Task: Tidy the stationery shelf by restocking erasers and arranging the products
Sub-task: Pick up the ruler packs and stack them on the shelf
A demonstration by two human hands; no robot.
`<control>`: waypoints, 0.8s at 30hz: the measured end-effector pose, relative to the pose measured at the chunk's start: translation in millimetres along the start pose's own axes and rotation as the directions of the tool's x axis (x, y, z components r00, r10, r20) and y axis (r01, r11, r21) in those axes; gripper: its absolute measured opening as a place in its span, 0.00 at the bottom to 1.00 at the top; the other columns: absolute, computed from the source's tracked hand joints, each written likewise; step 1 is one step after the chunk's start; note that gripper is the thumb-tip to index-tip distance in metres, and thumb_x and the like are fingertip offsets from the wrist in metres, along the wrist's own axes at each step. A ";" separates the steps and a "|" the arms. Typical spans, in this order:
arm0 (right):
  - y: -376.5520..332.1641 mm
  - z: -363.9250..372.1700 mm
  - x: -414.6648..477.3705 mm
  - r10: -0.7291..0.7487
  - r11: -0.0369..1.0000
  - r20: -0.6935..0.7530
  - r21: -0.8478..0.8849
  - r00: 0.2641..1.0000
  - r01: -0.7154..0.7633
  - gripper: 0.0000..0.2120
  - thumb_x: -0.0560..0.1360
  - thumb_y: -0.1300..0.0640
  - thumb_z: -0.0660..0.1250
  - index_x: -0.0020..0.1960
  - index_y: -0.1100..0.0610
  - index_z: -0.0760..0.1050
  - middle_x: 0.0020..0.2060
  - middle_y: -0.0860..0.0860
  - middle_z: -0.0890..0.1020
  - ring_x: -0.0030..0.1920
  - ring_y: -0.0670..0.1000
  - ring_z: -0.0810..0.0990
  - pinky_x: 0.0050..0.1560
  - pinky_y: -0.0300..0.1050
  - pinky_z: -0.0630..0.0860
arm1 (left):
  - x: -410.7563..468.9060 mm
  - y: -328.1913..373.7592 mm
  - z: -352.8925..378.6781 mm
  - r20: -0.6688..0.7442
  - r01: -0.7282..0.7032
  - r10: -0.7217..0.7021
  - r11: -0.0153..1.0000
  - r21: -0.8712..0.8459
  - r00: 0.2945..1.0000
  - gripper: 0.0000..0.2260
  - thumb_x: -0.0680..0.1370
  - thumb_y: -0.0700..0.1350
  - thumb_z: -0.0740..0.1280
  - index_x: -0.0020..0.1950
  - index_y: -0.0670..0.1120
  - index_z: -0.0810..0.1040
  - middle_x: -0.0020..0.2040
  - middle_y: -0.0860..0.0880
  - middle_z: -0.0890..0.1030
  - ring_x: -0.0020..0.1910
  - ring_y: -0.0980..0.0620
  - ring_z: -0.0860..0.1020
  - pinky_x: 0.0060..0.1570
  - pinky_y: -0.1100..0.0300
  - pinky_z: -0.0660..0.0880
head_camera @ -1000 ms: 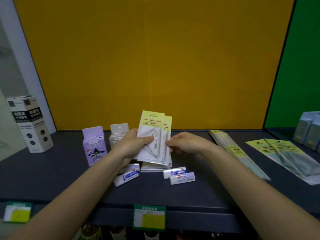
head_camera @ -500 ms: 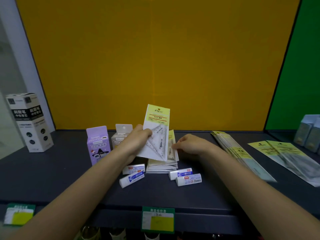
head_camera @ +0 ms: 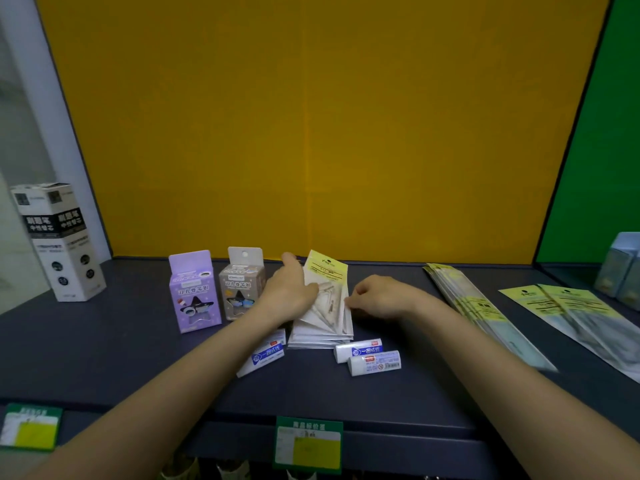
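My left hand (head_camera: 290,296) held the top packet (head_camera: 327,289) by its left edge. The thumb lay across the clear face and the index finger pointed straight toward the far wall. The remaining fingers were hidden behind the packet. My right hand (head_camera: 381,298) had its fingers curled narrow, the tips pinching the same packet's right edge.

The packet (a set square under a yellow header card) lay tilted, header end raised toward the far side. It sat on the stack of set-square packets (head_camera: 320,336), which rested flat on the dark shelf (head_camera: 104,348) near its middle.

Four erasers in white sleeves lay just to the near side of the stack. The left pair (head_camera: 265,353) was partly covered by my left forearm. The right pair (head_camera: 367,356) lay side by side, the farther one close against the stack's near right corner.

Left of my left hand, a purple sharpener box (head_camera: 194,296) and a grey sharpener box (head_camera: 241,287) stood upright, just beside each other. A tall white-and-black box (head_camera: 57,242) stood at the far left.

To the right, a fanned row of ruler packets (head_camera: 465,301) lay flat, with two long packets (head_camera: 571,317) beyond it and pale blue boxes (head_camera: 623,268) at the right edge. A green price label (head_camera: 308,443) hung on the shelf's near lip, below the stack.
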State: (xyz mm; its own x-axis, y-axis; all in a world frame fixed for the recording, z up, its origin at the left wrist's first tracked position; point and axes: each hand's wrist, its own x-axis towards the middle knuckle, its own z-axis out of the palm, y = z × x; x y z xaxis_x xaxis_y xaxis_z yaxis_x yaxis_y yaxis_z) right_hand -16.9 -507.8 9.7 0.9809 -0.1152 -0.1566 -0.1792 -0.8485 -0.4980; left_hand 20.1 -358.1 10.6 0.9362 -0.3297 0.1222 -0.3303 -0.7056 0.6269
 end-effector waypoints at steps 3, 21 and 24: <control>0.4 -0.1 0.9 -0.020 0.999 0.011 -0.045 1.000 0.020 0.13 0.78 0.51 0.58 0.46 0.58 0.76 0.46 0.53 0.76 0.46 0.51 0.73 0.47 0.42 0.68 | 1.0 -4.1 3.2 -0.003 -0.048 0.050 0.983 0.177 0.999 0.19 0.77 0.46 0.61 0.62 0.39 0.58 0.58 0.37 0.76 0.54 0.38 0.76 0.47 0.50 0.71; -7.3 -3.4 -9.1 -0.086 0.993 0.189 -0.067 0.978 0.101 0.18 0.78 0.57 0.53 0.31 0.54 0.71 0.30 0.50 0.72 0.32 0.47 0.68 0.34 0.38 0.65 | 0.4 -18.8 -9.7 0.136 -0.058 0.031 0.978 0.201 0.990 0.11 0.77 0.43 0.59 0.49 0.39 0.79 0.52 0.38 0.81 0.53 0.40 0.77 0.47 0.53 0.72; -8.8 -4.1 -9.0 -0.087 0.994 0.235 -0.046 0.968 0.100 0.18 0.78 0.58 0.53 0.32 0.54 0.72 0.32 0.50 0.72 0.33 0.47 0.69 0.35 0.37 0.66 | -3.1 -18.6 -12.6 0.143 -0.058 0.036 0.986 0.154 0.989 0.12 0.76 0.43 0.60 0.51 0.38 0.80 0.53 0.40 0.81 0.53 0.42 0.78 0.44 0.56 0.69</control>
State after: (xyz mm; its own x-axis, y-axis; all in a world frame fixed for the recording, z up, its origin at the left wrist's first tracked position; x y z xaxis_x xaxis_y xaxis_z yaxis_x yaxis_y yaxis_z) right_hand -23.8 -501.4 19.0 0.9474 0.0834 -0.3090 -0.0764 -0.8786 -0.4714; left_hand 24.9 -336.0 8.3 0.8968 -0.4412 0.0329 -0.3987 -0.7735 0.4926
